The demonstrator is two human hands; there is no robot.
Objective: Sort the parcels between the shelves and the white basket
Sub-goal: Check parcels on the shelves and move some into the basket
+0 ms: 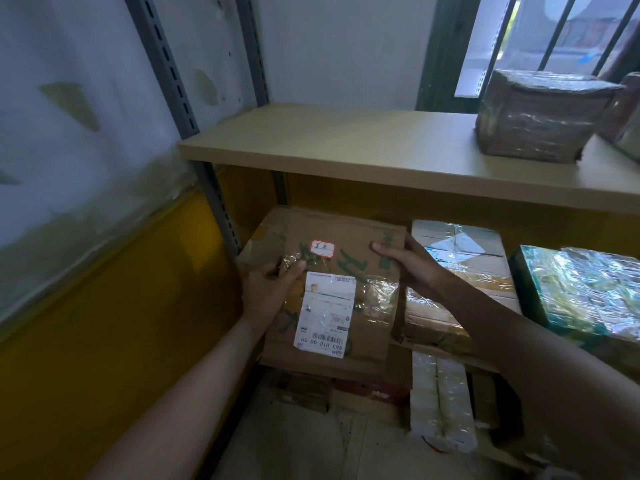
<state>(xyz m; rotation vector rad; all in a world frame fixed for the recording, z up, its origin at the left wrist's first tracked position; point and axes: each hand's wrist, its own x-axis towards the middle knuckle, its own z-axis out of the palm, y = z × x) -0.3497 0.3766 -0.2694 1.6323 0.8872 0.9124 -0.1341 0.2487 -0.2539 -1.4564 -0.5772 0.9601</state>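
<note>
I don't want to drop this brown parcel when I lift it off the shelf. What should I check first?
1. Grip of the left hand on the brown parcel, left edge: ok, thumb on top.
2. Grip of the right hand on its right edge: ok.
3. The shipping label facing up: ok.
4. Room on the upper shelf: ok, bare to the left of the wrapped parcel.
5. Reach to the white basket: cannot tell, not in view.

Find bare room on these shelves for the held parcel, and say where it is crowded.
Upper shelf: bare from the grey upright to the wrapped brown parcel at its right end. Lower shelf: crowded, with the held cardboard parcel, a taped box and a green-wrapped parcel side by side.
</note>
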